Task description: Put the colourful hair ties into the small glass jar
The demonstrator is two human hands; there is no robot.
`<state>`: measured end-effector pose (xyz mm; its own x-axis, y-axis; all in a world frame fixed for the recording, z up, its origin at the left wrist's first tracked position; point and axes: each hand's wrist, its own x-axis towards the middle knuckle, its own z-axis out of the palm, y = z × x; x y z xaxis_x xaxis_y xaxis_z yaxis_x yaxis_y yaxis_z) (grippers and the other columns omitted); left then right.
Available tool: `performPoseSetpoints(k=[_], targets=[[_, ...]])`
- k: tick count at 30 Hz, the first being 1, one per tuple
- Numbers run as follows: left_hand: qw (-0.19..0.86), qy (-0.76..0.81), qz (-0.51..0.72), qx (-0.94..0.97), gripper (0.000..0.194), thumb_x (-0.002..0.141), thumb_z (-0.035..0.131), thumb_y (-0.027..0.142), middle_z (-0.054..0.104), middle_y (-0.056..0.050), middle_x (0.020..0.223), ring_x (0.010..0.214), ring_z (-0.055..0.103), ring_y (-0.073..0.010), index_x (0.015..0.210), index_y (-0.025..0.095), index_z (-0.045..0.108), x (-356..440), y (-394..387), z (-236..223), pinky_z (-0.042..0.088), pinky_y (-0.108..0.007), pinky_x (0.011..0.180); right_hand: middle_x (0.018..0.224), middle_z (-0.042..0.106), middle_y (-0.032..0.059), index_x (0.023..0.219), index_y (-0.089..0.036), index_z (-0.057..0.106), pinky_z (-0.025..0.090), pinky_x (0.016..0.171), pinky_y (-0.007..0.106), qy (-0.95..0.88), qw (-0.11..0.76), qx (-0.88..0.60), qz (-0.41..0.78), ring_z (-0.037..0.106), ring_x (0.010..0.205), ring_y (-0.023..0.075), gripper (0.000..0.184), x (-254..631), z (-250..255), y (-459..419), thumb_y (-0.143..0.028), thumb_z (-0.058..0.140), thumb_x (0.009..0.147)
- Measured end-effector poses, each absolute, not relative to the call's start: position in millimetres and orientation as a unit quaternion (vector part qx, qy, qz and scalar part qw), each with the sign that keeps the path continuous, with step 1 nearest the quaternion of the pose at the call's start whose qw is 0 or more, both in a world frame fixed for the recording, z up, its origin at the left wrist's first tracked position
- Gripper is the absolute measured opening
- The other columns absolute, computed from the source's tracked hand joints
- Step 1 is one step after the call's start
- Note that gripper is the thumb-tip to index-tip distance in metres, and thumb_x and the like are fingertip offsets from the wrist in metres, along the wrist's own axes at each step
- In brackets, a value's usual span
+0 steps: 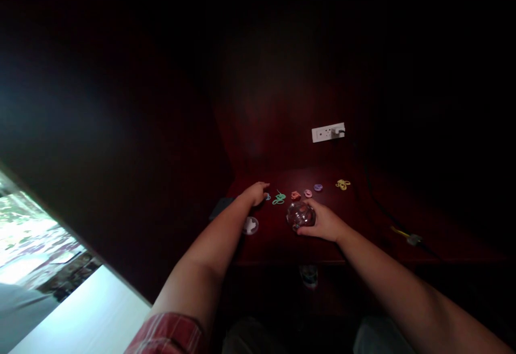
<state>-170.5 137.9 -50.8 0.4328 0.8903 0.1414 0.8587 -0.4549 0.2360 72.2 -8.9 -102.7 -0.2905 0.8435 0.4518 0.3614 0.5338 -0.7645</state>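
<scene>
My right hand [323, 221] is wrapped round a clear, rounded plastic jar [300, 216] and holds it low over the dark red desk. Reaching to the far left of the desk, my left hand [256, 193] has its fingers stretched out beside a few light blue elastic bands [267, 197]; part of them is hidden by the hand. To the right lie small heaps of bands: green [279, 198], orange [295, 195], pink [308, 193], purple [318, 188] and yellow [343, 184]. A clear round lid [250, 226] with a white patch lies near my left forearm.
On the back wall is a white power socket [328, 132] with a plug in it. A dark cable with a yellow piece [400, 231] runs along the right side. A dark flat object [221, 209] lies left of my forearm. A clear container [309, 275] shows below the desk edge.
</scene>
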Motion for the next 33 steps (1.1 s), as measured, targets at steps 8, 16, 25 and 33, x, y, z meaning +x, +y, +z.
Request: performPoseSetpoints(k=[8, 16, 25, 33], targets=[[0.070, 0.558, 0.042, 0.826, 0.038, 0.066, 0.070, 0.021, 0.068, -0.005, 0.112, 0.106, 0.061, -0.0226, 0.104, 0.025, 0.069, -153, 166, -63, 0.043, -0.028, 0.094, 0.101, 0.066, 0.0073, 0.113, -0.019, 0.049, 0.051, 0.080, 0.034, -0.757, 0.443, -0.394, 0.276, 0.065, 0.089, 0.0225, 0.069, 73, -109, -5, -0.038, 0.082, 0.055], [0.046, 0.556, 0.036, 0.829, 0.024, 0.064, 0.068, 0.011, 0.072, -0.006, 0.095, 0.092, 0.064, -0.0200, 0.084, 0.021, 0.074, -155, 162, -66, 0.044, -0.024, 0.086, 0.101, 0.066, 0.0076, 0.112, -0.019, 0.050, 0.050, 0.081, 0.036, -0.756, 0.444, -0.395, 0.275, 0.065, 0.089, 0.0231, 0.069, 72, -107, -5, -0.039, 0.082, 0.054], [0.103, 0.549, 0.130, 0.819, 0.009, 0.069, 0.064, 0.013, 0.069, -0.003, 0.074, 0.069, 0.061, -0.0132, 0.074, 0.018, 0.070, -171, 140, -71, 0.044, -0.022, 0.070, 0.102, 0.066, 0.0084, 0.112, -0.018, 0.049, 0.050, 0.081, 0.035, -0.752, 0.449, -0.393, 0.281, 0.065, 0.090, 0.0233, 0.070, 73, -109, -4, -0.038, 0.083, 0.054], [0.211, 0.537, 0.217, 0.788, 0.010, 0.073, 0.066, 0.018, 0.065, -0.003, 0.065, 0.052, 0.055, -0.0084, 0.081, 0.012, 0.067, -184, 124, -54, 0.043, -0.018, 0.053, 0.100, 0.067, 0.0079, 0.111, -0.019, 0.050, 0.051, 0.081, 0.036, -0.750, 0.452, -0.388, 0.287, 0.065, 0.089, 0.0233, 0.069, 73, -108, -7, -0.038, 0.082, 0.054]])
